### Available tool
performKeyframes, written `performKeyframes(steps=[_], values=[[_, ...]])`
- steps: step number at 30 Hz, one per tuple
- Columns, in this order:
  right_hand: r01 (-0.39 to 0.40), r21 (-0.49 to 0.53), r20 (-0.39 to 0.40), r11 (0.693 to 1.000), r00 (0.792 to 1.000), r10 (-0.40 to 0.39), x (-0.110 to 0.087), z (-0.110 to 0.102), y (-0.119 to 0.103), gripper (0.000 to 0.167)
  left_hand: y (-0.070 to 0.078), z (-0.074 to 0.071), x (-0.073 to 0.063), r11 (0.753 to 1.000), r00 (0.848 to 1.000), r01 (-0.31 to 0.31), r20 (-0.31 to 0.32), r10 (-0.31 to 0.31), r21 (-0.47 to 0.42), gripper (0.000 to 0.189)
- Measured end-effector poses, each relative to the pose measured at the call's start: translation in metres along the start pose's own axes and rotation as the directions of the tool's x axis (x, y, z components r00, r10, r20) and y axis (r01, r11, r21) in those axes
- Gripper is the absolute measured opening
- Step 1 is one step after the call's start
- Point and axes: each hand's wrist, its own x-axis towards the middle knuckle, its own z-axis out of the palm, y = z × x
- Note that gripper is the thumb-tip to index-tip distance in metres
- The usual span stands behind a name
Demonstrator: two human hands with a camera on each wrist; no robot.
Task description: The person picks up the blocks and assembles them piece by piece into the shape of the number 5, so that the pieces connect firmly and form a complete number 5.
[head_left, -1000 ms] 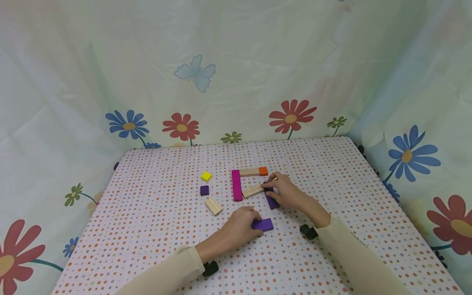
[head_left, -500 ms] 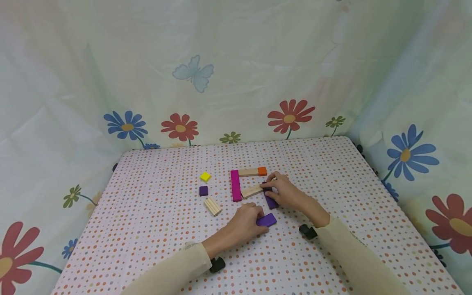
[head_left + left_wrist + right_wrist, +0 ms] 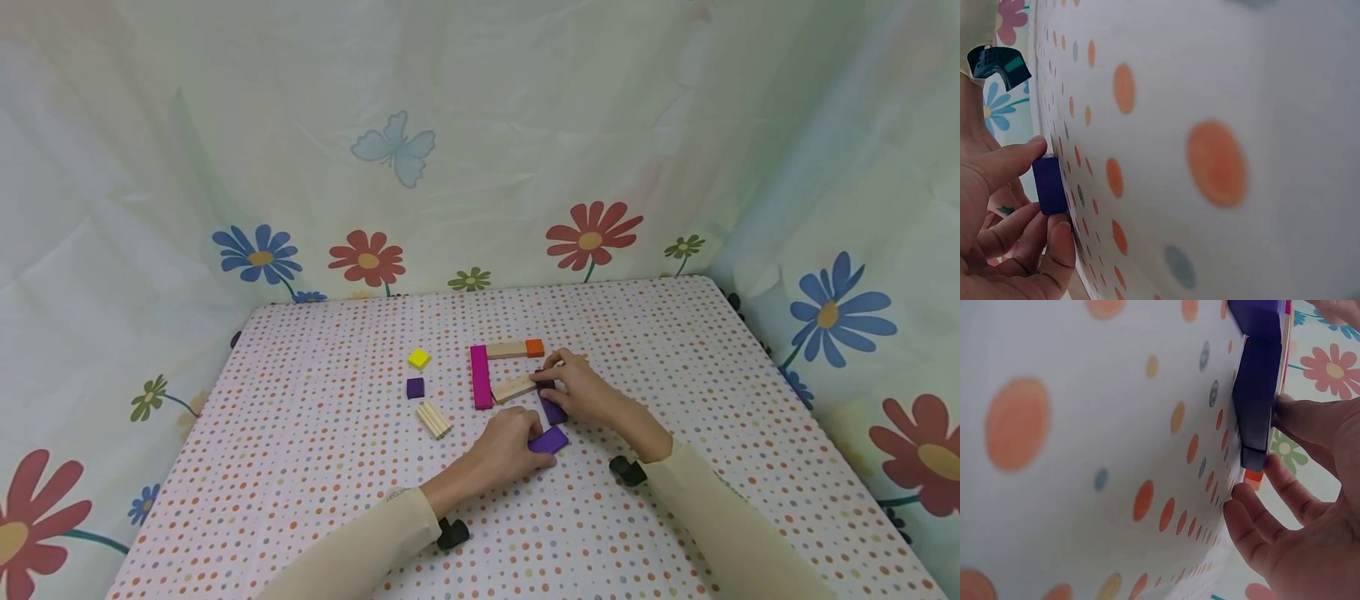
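My left hand [image 3: 502, 446] pinches a purple rectangular block [image 3: 548, 440] low over the dotted tablecloth. In the left wrist view, the thumb is on one side of this purple block [image 3: 1050, 185] and fingers on the other. My right hand [image 3: 588, 390] holds a dark purple block [image 3: 554, 410] between thumb and fingers. A seam crosses that dark purple block [image 3: 1257, 390] near its far end in the right wrist view; the purple block from the left hand meets or nearly meets its near end. A slanted plain wooden block [image 3: 513, 389] reaches from the right fingertips toward a magenta block [image 3: 481, 377].
At the magenta block's far end lies a plain wooden strip [image 3: 507, 350], with an orange block [image 3: 535, 347] at its right. To the left are a yellow block [image 3: 419, 358], a small dark purple block [image 3: 416, 388] and a ridged pale wooden piece [image 3: 433, 419].
The left hand has slid the purple block right and away from the body, turning it slightly, up to the dark purple block's near end. The right hand stays in place.
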Motion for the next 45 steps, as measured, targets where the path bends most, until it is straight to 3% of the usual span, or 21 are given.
performKeyframes(steps=[24, 33, 39, 45], values=[[0.021, 0.008, -0.009, 1.000, 1.000, -0.020, 0.001, 0.001, 0.001, 0.031, 0.000, 0.004, 0.005, 1.000, 0.999, 0.011, -0.030, -0.012, -0.029, 0.031], [0.017, -0.005, -0.011, 1.000, 1.000, -0.017, 0.000, 0.000, 0.000, 0.031, 0.001, 0.003, 0.004, 0.999, 1.000, 0.023, -0.013, -0.024, -0.037, 0.037], [0.020, -0.004, -0.014, 1.000, 1.000, -0.020, -0.001, 0.000, 0.000, 0.031, 0.000, 0.001, -0.002, 0.999, 1.000, 0.015, -0.026, -0.016, -0.042, 0.051], [0.044, 0.002, -0.030, 0.999, 0.999, -0.044, -0.001, 0.001, 0.000, 0.030, -0.007, -0.013, -0.014, 0.992, 0.997, -0.024, -0.082, 0.014, -0.126, 0.054]])
